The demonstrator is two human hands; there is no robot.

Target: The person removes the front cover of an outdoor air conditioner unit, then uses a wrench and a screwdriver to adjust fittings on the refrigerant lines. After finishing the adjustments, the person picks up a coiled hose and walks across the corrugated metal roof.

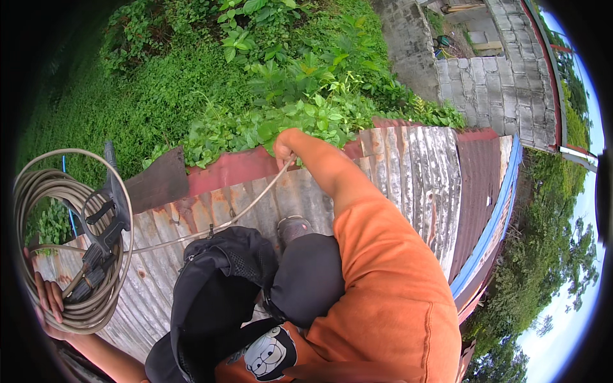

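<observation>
A rusty corrugated metal roof (408, 172) carries the person, its sheets streaked grey and red, with a blue edge running down the right side. Past the upper edge of the roof lies thick green brush (255, 83), and beyond that a grey block wall (491, 89). Treetops and sky show off to the right, well below.

A black bag (217, 300) hangs in front of the person's chest and covers much of the roof between the two arms. A dark-clad knee and a shoe (292, 228) poke out just beside it. The orange sleeve (383, 274) of the right arm fills the lower right.

The left hand (48, 303) is at the lower left edge, fingers curled around a coil of beige hose (70, 236). A black spray gun (105, 230) sits across the middle of the coil. From the coil one strand of hose (236, 217) runs taut across the roof sheets, up to the right.

The right hand (285, 148) is stretched out toward the far edge of the roof, closed tightly on that strand, near the brush.
</observation>
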